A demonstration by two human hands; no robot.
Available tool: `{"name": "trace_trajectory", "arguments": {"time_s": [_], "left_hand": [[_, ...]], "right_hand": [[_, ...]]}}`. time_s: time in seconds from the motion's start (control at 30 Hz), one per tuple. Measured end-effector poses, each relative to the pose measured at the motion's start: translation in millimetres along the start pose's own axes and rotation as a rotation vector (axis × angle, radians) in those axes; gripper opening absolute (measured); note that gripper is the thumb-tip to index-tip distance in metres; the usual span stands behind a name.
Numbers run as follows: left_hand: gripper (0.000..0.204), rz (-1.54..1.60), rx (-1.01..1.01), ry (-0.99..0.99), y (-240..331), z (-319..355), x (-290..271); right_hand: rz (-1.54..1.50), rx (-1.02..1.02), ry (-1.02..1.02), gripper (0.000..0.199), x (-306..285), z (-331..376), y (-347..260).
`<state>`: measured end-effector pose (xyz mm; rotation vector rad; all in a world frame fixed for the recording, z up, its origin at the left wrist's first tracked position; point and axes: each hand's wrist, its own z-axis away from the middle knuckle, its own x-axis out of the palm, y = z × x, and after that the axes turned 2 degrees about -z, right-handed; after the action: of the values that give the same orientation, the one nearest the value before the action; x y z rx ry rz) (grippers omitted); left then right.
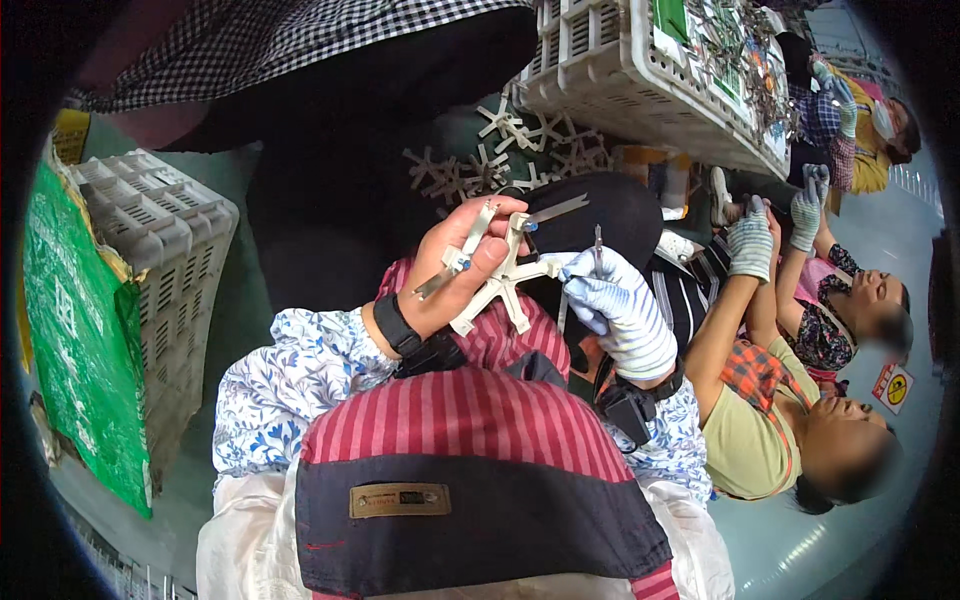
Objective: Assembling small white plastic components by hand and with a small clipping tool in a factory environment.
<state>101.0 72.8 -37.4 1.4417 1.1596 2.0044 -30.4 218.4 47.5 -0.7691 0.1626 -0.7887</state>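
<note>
My left hand [450,262], bare with a black wrist strap, is closed around a white star-shaped plastic frame [513,270] above my lap. Small blue bits show on the frame. A forked metal strip [558,209] juts from its upper arm, and another strip lies along my left fingers. My right hand [622,312] wears a blue-and-white striped glove. Its fingertips pinch at the frame's right arm end, where a small blue bit shows. A slim metal piece [598,250] points up from the gloved fingers; its kind is unclear.
Several similar star-shaped frames [486,165] lie heaped on the floor ahead. A white crate [640,75] stands beyond, with metal parts on top. At left, another crate [180,215] stands beside a green sack [75,330]. Co-workers with gloved hands [750,245] sit at right.
</note>
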Motion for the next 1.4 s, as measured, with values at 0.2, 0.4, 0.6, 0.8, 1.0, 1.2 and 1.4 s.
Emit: {"name": "trace_trajectory", "arguments": {"time_s": [0.2, 0.4, 0.6, 0.8, 1.0, 1.2, 1.4], "left_hand": [[0.044, -0.028, -0.003, -0.011, -3, 2, -4], [0.041, -0.098, 0.013, -0.012, 1, 2, -6], [0.060, -0.157, 0.004, 0.001, 2, 0, -4], [0.059, -0.177, 0.026, -0.018, 5, 0, -4], [0.056, -0.165, 0.051, -0.005, 3, 0, -3], [0.042, -0.299, 0.136, -0.015, 6, 0, -4], [0.030, -0.385, 0.227, -0.004, 4, -1, -6]], "right_hand": [[0.101, 0.007, 0.072, 0.013, 4, 0, 4], [0.135, -0.005, 0.084, 0.014, 6, -1, 4], [0.132, 0.034, 0.085, 0.015, 2, 3, 3], [0.019, 0.090, -0.036, 0.018, 3, 2, 1], [0.054, 0.086, 0.021, 0.015, 5, 2, -3], [0.038, 0.072, -0.034, 0.012, 4, 0, 0], [-0.030, 0.010, 0.039, 0.017, 3, -3, 10]]}}
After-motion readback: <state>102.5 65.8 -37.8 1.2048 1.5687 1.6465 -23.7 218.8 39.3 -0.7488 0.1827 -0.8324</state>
